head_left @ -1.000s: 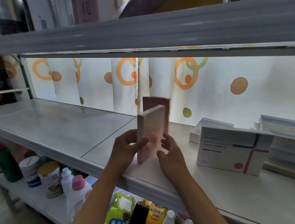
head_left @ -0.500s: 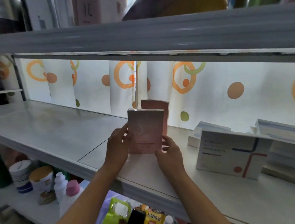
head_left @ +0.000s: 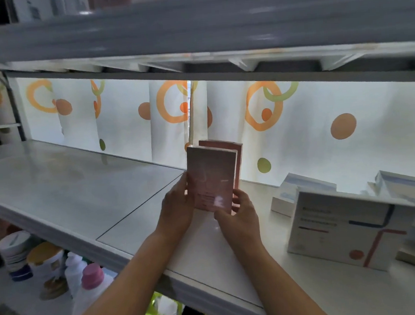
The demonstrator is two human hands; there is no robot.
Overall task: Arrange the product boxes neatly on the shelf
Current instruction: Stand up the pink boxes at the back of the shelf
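A pink product box stands upright on the white shelf, its front face turned toward me. My left hand grips its left edge and my right hand holds its lower right corner. Directly behind it stands a second pink box, mostly hidden, close to the patterned back wall. To the right, a white box with red and blue lines stands at an angle. More white boxes lie behind it.
The upper shelf's grey edge hangs low overhead. The lower shelf holds jars and bottles, one with a pink cap, plus snack packets below my arms. A further white box sits at the far right.
The pink box has turned from edge-on to face-on and moved back against the second pink box. Both hands followed it deeper onto the shelf.
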